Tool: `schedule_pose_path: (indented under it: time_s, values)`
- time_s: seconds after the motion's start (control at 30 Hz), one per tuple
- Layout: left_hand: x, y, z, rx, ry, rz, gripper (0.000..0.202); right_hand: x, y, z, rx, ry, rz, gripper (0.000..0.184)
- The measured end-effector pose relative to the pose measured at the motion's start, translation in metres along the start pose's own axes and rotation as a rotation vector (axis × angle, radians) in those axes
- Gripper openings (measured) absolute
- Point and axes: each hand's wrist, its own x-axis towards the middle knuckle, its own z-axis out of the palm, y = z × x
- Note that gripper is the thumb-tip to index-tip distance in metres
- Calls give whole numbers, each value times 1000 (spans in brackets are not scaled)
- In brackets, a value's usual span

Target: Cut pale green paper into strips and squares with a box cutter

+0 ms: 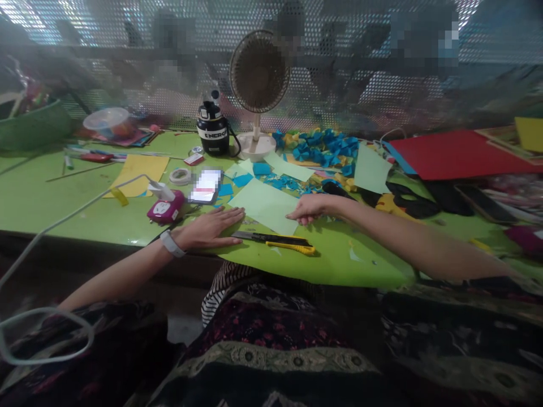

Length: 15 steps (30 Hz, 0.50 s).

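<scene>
My left hand (216, 226) lies flat with its fingers stretched out on the green table, its fingertips at the left edge of a pale green sheet of paper (265, 204). Pinched at the sheet's right edge, my right hand (309, 209) has its fingers closed on the paper. A yellow and black utility knife (282, 241) lies just in front of the sheet, its blade end close to my left thumb. A phone with a lit screen (206, 186) rests beyond my left hand, near a roll of tape (180, 176).
A purple power adapter (165, 207) with a white cable sits left. Behind stand a dark jug (213, 130) and a small fan (259, 73). Blue and yellow paper scraps (326, 148) pile up at the back. Red sheets (462, 154) and black scissors handles (413, 199) lie right.
</scene>
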Motion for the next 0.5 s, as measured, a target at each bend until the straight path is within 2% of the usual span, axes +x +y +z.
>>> schedule_pose_path:
  time_s: [0.17, 0.3, 0.37, 0.43, 0.5]
  values:
    - [-3, -4, -2, -12, -6, 0, 86, -12, 31, -8, 35, 25, 17, 59]
    - [10, -6, -22, -79, 16, 4, 73, -12, 36, -8, 58, 40, 14, 57]
    - [31, -1, -35, -111, 108, -50, 63, -9, 37, -8, 51, 36, 15, 56]
    - [60, 9, -44, -142, 183, -179, 52, -7, 37, -8, 43, 34, 7, 55]
    - [94, 23, -47, -278, 95, -259, 47, -6, 37, -8, 41, 37, 9, 55]
